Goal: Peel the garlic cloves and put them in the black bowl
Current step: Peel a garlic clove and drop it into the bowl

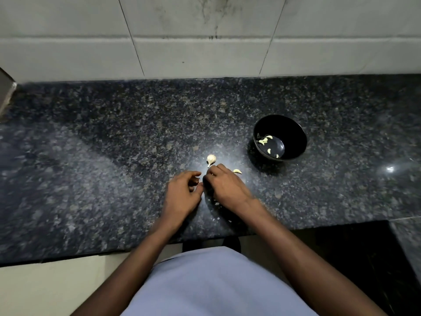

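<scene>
The black bowl point(293, 133) stands on the dark granite counter point(114, 156), to the right of my hands, with several peeled cloves point(265, 140) inside. A partly broken garlic head point(211, 159) lies just beyond my hands. One loose clove point(237, 171) lies beside my right hand. My left hand point(182, 197) and my right hand point(224, 188) are close together over the counter, fingers curled, fingertips almost meeting. Whether a clove is between them is hidden by the fingers.
Bits of garlic skin point(216, 204) lie on the counter under my wrists. A tiled wall point(205, 42) rises behind the counter. The counter's front edge runs below my forearms, and a dark recess point(353, 247) opens at the lower right.
</scene>
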